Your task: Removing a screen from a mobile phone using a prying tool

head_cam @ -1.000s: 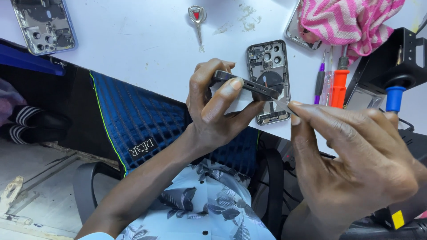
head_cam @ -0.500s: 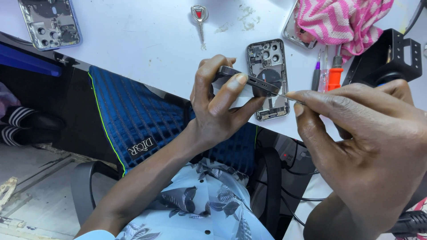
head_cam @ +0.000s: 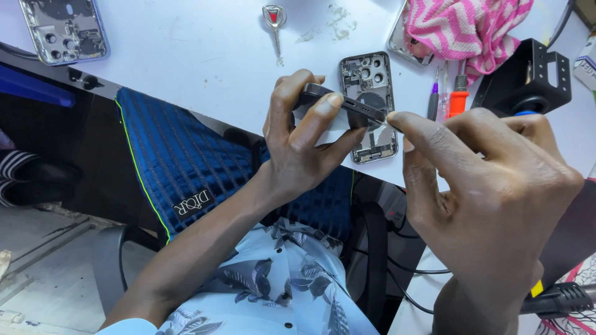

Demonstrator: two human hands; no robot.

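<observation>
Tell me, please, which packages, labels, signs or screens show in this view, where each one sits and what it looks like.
Fabric label: small black rectangle with pale lettering, sewn on the blue cloth below the table edge.
Box: at the far right edge, only a white corner with some print shows.
Yellow sticker: small tag on a black tool at lower right.
No lit screen shows; the left hand holds a dark phone edge-on.

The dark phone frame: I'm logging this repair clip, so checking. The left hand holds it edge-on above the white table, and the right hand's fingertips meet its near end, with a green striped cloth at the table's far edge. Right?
Nearly. The head view shows the left hand holding the dark phone frame edge-on above the white table, the right hand at its end, but the cloth is pink striped, not green.
</observation>
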